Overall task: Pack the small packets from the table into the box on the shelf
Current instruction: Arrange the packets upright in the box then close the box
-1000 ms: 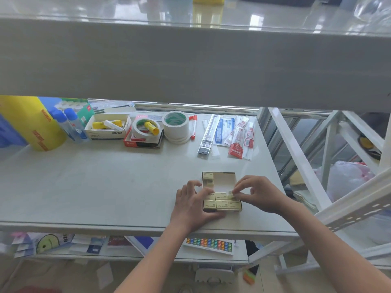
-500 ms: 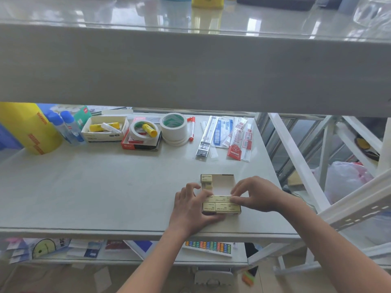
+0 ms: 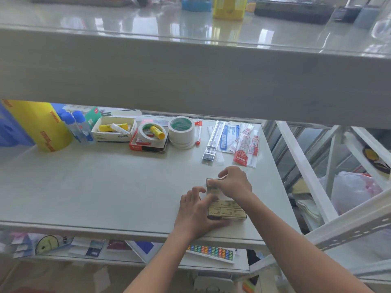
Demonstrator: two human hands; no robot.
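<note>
While the box (image 3: 219,194) sits on the shelf (image 3: 105,187) close to its front edge, right of centre, both hands are on it. Box is open-topped; packets (image 3: 230,211) fill its near end in tight rows, mid part shows bare floor. L hand (image 3: 194,210) grips the box at its near-left corner, fingers bent over the left wall, thumb along the near wall. R hand (image 3: 234,183) reaches over the far end, thumb & fingertips pinching the far packet (image 3: 211,182) at the far-left corner; can't tell if it's seated or lifted. Along the shelf's back edge, left to right: yellow roll (image 3: 40,125), blue-capped bottles (image 3: 74,127), white tray (image 3: 112,137) w/ glue sticks, red tray (image 3: 146,148) w/ tape & a glue stick, white tape rolls (image 3: 183,135), red marker (image 3: 198,133), flat sealed stationery packs (image 3: 239,142) toward the back-right corner. Below the front edge, a lower shelf holds a coloured bead strip (image 3: 210,250).
</note>
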